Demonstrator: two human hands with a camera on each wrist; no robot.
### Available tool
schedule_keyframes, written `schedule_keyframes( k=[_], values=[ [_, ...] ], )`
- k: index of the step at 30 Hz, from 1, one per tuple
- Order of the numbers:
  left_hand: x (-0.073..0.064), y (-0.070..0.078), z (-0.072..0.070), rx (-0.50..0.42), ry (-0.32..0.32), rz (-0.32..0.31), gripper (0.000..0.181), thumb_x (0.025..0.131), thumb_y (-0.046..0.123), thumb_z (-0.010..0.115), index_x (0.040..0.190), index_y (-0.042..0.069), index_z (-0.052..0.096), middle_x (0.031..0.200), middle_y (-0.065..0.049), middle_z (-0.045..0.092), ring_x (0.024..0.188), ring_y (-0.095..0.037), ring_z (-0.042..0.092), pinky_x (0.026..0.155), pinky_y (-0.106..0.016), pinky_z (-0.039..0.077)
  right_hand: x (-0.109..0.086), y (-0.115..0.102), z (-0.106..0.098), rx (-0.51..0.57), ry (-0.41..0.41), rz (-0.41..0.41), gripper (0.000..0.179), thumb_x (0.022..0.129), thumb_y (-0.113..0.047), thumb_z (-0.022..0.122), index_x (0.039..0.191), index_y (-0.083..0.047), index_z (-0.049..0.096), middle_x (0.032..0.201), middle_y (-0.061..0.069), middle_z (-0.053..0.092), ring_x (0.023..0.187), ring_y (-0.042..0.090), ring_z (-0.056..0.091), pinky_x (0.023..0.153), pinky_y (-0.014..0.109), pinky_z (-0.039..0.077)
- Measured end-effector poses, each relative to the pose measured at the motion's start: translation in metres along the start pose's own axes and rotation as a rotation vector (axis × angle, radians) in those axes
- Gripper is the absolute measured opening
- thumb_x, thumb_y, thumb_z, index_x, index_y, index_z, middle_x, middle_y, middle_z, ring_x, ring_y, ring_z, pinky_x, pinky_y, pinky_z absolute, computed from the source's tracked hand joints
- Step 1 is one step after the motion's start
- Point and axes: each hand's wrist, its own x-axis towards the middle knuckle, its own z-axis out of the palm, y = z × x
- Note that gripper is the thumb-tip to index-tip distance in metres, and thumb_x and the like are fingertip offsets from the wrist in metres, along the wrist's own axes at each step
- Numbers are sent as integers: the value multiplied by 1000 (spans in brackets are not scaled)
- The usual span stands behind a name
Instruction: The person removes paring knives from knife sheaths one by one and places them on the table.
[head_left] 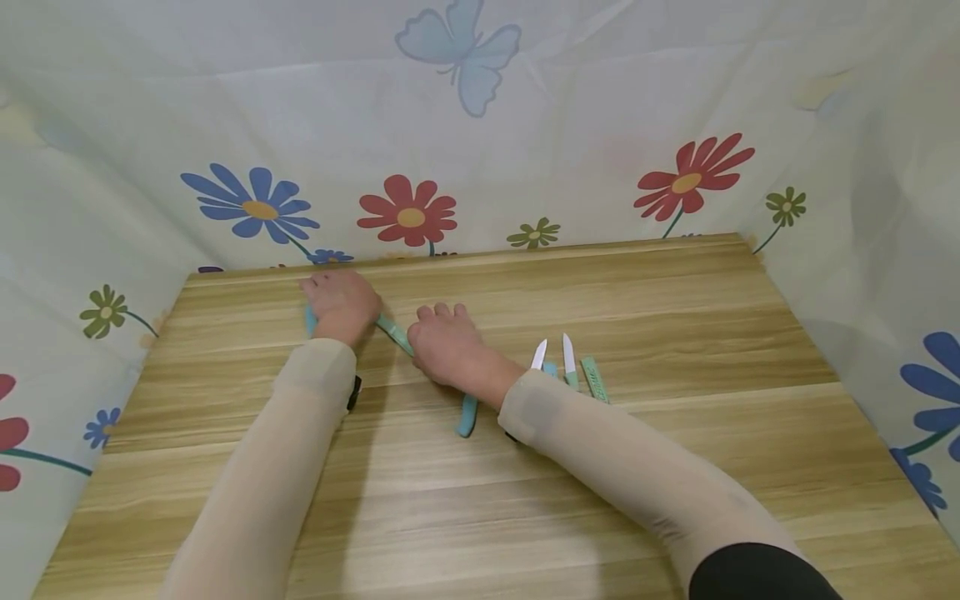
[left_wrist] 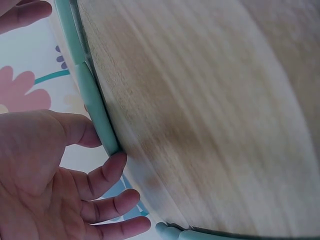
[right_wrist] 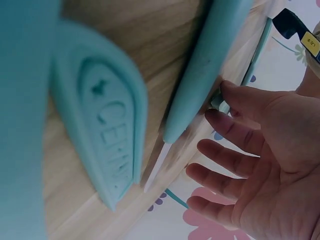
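Note:
A slim green sheathed knife (head_left: 394,334), its two parts end to end and no blade showing, lies slantwise between the hands. My left hand (head_left: 343,304) pinches one end between thumb and index finger, the other fingers loosely spread (left_wrist: 112,202). At the opposite end, the thumb and index finger of my right hand (head_left: 450,343) grip it, with the remaining fingers extended. A blue piece (head_left: 310,321) shows beside my left hand. Under my right wrist lies a curved blue handle (head_left: 467,415), partly covered by the forearm.
Right of my right forearm lie a white-bladed knife (head_left: 539,354) with a blue piece (head_left: 551,368), a green-handled knife (head_left: 568,358) and a green sheath (head_left: 594,379) with raised letters. A flowered cloth (head_left: 585,150) hangs behind the wooden table (head_left: 450,517).

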Motion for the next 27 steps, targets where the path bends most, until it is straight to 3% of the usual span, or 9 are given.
schedule_keyframes(
  k=[8,16,21,25,27],
  values=[
    [-2,1,-4,-2,-2,-18,58,105,34,48,129,-17,60,143,-45,47,136,-61,40,117,-70,20,-1,0,-2,2,9,-1,18,108,-30,60,103,-19,73,113,1,60,101,21,51,91,42,42],
    [-9,0,-13,-30,75,-40,50,105,42,53,99,-6,64,119,-34,61,119,-52,54,106,-63,35,-4,3,-11,13,12,9,17,109,-26,58,100,-19,71,117,1,61,106,22,53,98,45,43],
    [-15,0,-22,-132,112,-48,44,104,42,52,84,4,62,100,-25,61,106,-47,57,98,-59,39,-5,6,-17,12,27,29,15,108,-28,60,100,-19,71,123,1,63,117,25,58,110,53,41],
    [-16,-1,-26,-255,125,-52,46,102,45,52,82,5,64,98,-23,63,103,-46,58,97,-60,40,-8,11,-19,38,61,42,14,106,-27,64,97,-18,70,116,0,63,117,25,58,110,53,40],
    [-15,-2,-27,-325,126,-51,49,102,48,52,84,4,67,99,-21,65,97,-42,61,91,-56,46,-10,14,-21,55,78,43,14,105,-26,64,95,-17,70,114,0,62,115,25,58,109,52,40]
  ],
)
